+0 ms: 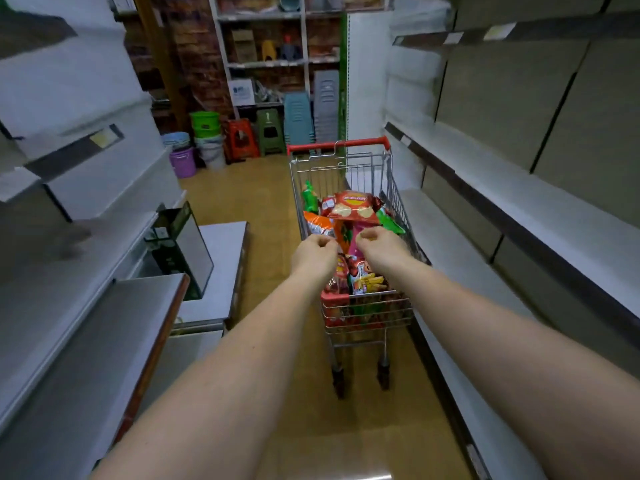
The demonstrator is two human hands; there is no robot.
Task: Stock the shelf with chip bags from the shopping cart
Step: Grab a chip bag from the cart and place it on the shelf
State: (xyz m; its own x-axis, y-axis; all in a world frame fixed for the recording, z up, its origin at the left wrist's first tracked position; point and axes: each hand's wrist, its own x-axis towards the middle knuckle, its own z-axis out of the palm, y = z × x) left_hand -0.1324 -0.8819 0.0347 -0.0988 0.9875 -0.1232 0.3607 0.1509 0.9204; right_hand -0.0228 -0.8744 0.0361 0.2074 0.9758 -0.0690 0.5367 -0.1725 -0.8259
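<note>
Grey, bare shelf boards [512, 216] run along the person's right side, tier above tier, with nothing on them that shows; this looks to be where the bags are meant to go. Against the foot of that shelving stands the shopping cart [389, 174], a wire basket with a red handle at its far end, its long axis pointing away down the aisle. It is heaped with chip bags: a red chip bag [351, 206] lies flat across the top of the heap at the far side, a pink bag [356, 252] stands more upright just under the hands, and an orange bag [317, 226] lies to their left. On the other side of the aisle is a steel bench [104, 306].

Both arms reach straight forward over the near half of the cart. The left hand [315, 252] and the right hand [379, 245] sit close together at the same height, fingers curled in. Each seems to pinch the top edge of a bag, probably the pink one between them, but the grip itself is hidden behind the knuckles, so I cannot tell for certain.

The bags lie directly beneath and ahead of both hands, neither nearer. Likely the next move is a lift, then a swing right to the shelf.
</note>
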